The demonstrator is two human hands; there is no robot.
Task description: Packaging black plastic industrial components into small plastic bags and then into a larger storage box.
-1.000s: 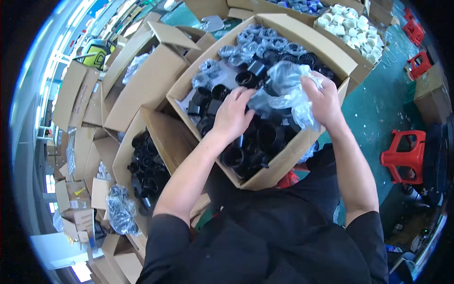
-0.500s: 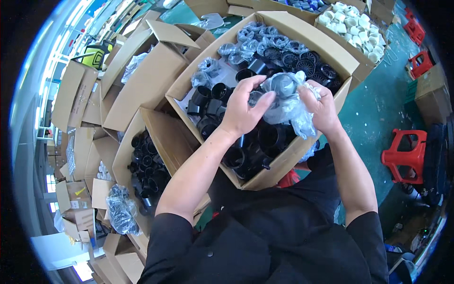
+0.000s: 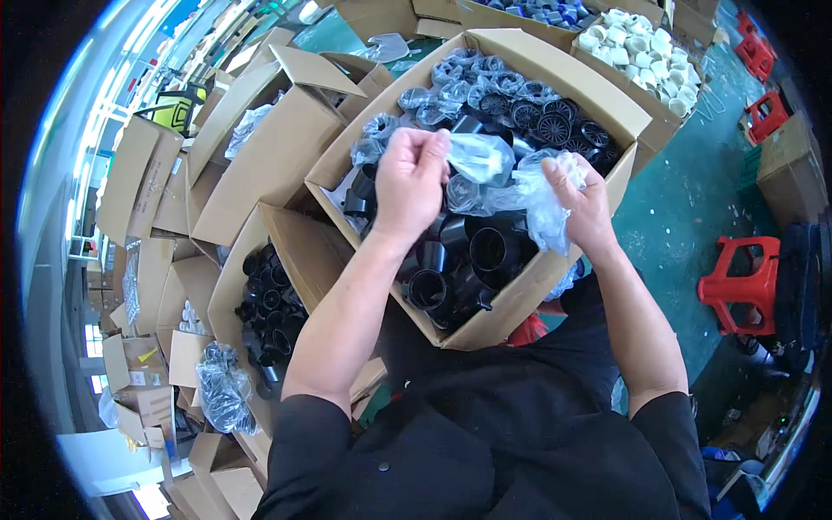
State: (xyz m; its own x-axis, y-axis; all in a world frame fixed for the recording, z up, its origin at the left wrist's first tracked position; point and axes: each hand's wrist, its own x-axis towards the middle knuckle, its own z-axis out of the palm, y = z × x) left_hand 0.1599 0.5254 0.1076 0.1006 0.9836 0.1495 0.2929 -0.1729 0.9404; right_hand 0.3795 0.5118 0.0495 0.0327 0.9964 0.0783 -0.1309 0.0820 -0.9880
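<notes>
Above an open carton, my left hand pinches the edge of a clear plastic bag between thumb and fingers. The bag stretches out to the right from that pinch. My right hand is closed around crumpled clear plastic film, which hangs below its fingers. Whether the two pieces of plastic are joined, I cannot tell. Under the hands, the carton holds black pipe fittings at the near side, black round grilles at the far right and plastic-wrapped round parts at the far left.
Left of the carton stands another box with small black fittings, with a bagged bundle beside it. Stacked cartons crowd the left side. White fittings fill a box at the far right. A red stool stands on the green floor.
My left hand has moved left and closed on the bag, pulling it out flat. The round part seen in the plastic between my hands no longer shows there. My right hand keeps its grip.
</notes>
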